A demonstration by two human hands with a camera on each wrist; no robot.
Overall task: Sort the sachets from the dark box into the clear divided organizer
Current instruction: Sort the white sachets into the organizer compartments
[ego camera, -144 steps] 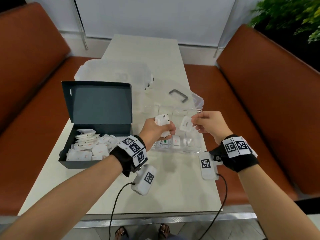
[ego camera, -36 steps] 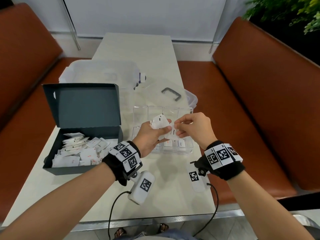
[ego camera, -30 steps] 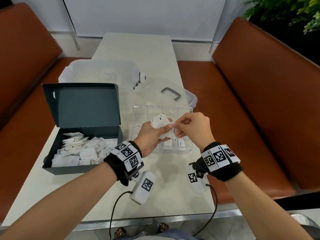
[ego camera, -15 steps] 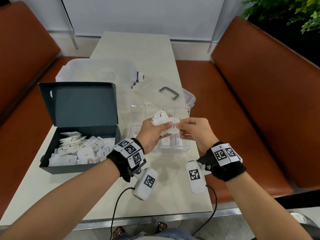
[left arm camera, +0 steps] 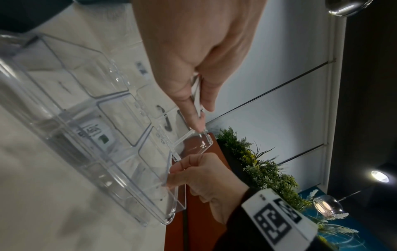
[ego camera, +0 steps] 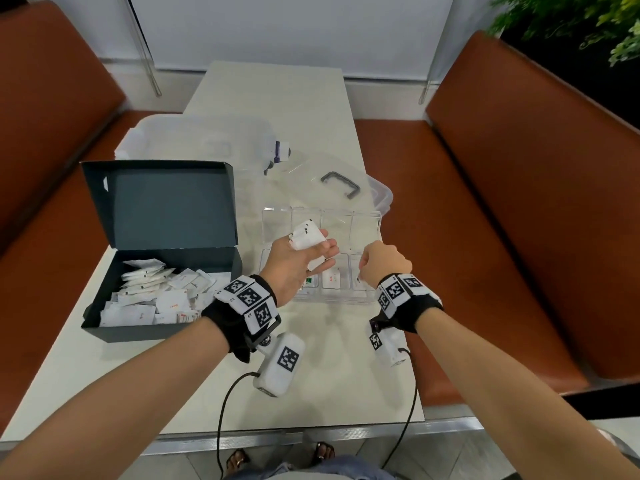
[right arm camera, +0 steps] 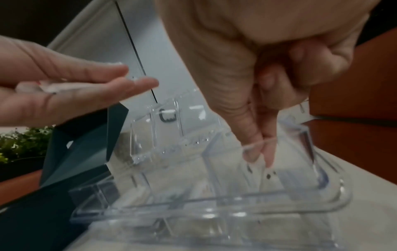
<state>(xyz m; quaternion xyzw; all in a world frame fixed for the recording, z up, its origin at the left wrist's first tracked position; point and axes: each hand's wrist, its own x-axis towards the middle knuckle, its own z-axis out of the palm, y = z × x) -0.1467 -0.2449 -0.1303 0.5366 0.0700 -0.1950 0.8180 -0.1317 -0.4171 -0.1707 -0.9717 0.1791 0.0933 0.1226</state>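
A small stack of white paper sachets (ego camera: 308,237) is gripped by the left hand (ego camera: 294,263), thumb over fingers, above the clear plastic divided organizer (ego camera: 367,218). At the organizer's near right compartment, the right hand (ego camera: 384,265) is lowered with thumb and forefinger pinched together – whether a sachet is still pinched cannot be told; in the right wrist view the fingertips (right arm camera: 268,159) dip just inside the compartment wall. Flat sachets (ego camera: 330,279) already lie in the near row.

To do this step well, the sachet would best be released only once it is fully below the divider, lying flat, so it is not left leaning into the neighbouring cell.

Left of the organizer stands the open dark cardboard box (ego camera: 162,202), its lid raised, with many loose white sachets (ego camera: 152,299) inside. All rests on a pale narrow table (ego camera: 277,95). Behind the organizer lie a translucent lidded tub (ego camera: 194,140) and a clear lid with a grey handle (ego camera: 339,183) – rust-brown benches (ego camera: 519,202) flank the table.
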